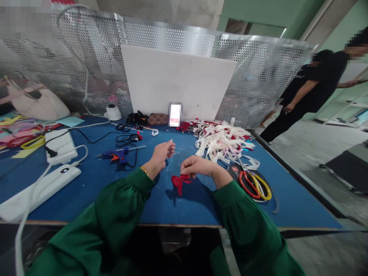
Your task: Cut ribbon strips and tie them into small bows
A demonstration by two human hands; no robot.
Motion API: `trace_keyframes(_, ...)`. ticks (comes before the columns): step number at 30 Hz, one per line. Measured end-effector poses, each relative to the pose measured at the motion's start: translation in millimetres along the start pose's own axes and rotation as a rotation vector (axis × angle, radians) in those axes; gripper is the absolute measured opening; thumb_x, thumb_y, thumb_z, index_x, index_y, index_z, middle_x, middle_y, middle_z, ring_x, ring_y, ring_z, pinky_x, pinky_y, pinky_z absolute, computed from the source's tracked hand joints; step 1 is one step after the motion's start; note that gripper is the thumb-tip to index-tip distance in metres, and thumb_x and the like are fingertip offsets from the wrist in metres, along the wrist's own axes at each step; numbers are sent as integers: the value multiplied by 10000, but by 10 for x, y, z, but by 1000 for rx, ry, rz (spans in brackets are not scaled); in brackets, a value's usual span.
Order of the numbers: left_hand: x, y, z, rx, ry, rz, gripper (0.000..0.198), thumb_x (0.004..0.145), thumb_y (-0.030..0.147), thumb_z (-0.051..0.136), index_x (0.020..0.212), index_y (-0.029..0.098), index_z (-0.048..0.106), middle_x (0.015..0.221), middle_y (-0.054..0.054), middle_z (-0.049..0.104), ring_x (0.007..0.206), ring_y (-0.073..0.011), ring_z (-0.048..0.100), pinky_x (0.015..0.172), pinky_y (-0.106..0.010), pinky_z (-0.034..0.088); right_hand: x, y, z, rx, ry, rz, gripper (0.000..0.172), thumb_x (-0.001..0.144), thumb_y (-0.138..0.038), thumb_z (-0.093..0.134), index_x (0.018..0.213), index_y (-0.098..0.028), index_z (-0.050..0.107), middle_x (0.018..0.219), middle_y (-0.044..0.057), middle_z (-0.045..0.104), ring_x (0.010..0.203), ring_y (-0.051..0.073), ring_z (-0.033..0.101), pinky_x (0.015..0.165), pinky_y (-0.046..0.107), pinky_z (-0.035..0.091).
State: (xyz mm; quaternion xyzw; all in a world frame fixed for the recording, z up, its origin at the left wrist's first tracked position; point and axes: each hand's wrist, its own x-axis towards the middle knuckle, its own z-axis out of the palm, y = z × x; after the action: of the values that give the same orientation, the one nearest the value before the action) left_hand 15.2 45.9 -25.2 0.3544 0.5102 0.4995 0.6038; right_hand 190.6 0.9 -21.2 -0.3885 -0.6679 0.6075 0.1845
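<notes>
My right hand (197, 167) pinches a small red ribbon bow (180, 183), which hangs from the fingertips above the blue table (161, 207). To its left, my left hand (164, 153) is raised over the table with its fingers curled together; whatever lies between them, if anything, is too small to make out. A blue glue gun (119, 154) with an orange trigger lies left of my left hand. Behind my right hand is a pile of white and red ribbon pieces (222, 140).
Scissors with red and yellow handles (260, 186) lie on a black disc at the right. White power strips (40, 189) and cables occupy the left. A white board (178, 82) and a lit phone (175, 115) stand behind. Two people (322, 84) stand beyond the right edge.
</notes>
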Motion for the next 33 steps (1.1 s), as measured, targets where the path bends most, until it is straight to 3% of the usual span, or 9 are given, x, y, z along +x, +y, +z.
trace_keyframes(2, 19, -8, -9, -18, 22, -9, 236, 798, 365, 690, 782, 130, 686, 725, -24, 635, 601, -95, 565, 603, -231, 427, -1, -3, -54, 125, 142, -75, 264, 720, -405, 772, 730, -155, 688, 608, -3, 636, 505, 92, 533, 503, 222, 436)
trace_keyframes(5, 14, -27, -4, -28, 12, -15, 208, 793, 341, 690, 786, 132, 688, 731, -27, 641, 608, -98, 571, 611, -233, 431, 28, -16, -180, 517, 658, -283, 314, 769, -501, 719, 834, -202, 648, 839, 39, 724, 688, 129, 661, 601, 231, 514)
trace_keyframes(8, -10, -63, 13, 10, -26, -11, 222, 760, 355, 712, 790, 135, 696, 738, -35, 653, 615, -103, 576, 622, -238, 436, 83, 8, -246, 669, 789, -211, 334, 828, -533, 646, 937, -220, 605, 1063, 72, 728, 841, 165, 715, 666, 263, 547)
trace_keyframes(11, -35, -136, 40, 109, -98, 21, 210, 735, 343, 705, 780, 138, 699, 729, -37, 657, 612, -107, 570, 622, -243, 431, 176, 95, -169, 366, 781, -63, 217, 818, -364, 692, 952, -204, 630, 947, 45, 740, 692, 125, 689, 596, 225, 493)
trace_keyframes(15, -56, -262, 83, 187, -157, 88, 152, 703, 292, 688, 701, 141, 675, 672, -34, 645, 603, -113, 545, 611, -240, 409, 276, 207, -18, -34, 639, -92, 116, 846, -280, 628, 892, -184, 674, 788, 19, 726, 634, 131, 665, 610, 244, 478)
trace_keyframes(19, -46, -344, 106, 239, -192, 153, 118, 679, 264, 667, 675, 146, 671, 654, -31, 637, 595, -116, 532, 600, -243, 392, 235, 173, 3, -413, 779, -89, 150, 859, -304, 619, 947, -211, 698, 798, 24, 740, 722, 181, 687, 683, 290, 494)
trace_keyframes(23, -31, -363, 107, 276, -198, 182, 170, 685, 308, 669, 708, 141, 692, 682, -48, 650, 587, -120, 538, 602, -253, 396, 94, 52, -78, -639, 930, -77, 185, 865, -309, 613, 1006, -244, 714, 940, 62, 762, 876, 239, 686, 780, 349, 484)
trace_keyframes(27, -28, -360, 111, 305, -193, 183, 153, 684, 288, 669, 705, 139, 695, 677, -52, 646, 572, -116, 536, 592, -250, 397, -107, -22, -380, -713, 1108, 16, 253, 900, -340, 549, 1069, -244, 711, 1022, 79, 755, 967, 267, 673, 837, 375, 472)
trace_keyframes(33, -14, -381, 124, 288, -179, 179, 147, 691, 290, 671, 691, 144, 680, 668, -51, 646, 557, -114, 534, 579, -248, 402, -354, -119, -1282, -899, 1368, 322, 370, 934, -315, 451, 1166, -177, 705, 1167, 148, 715, 1073, 300, 633, 865, 372, 446)
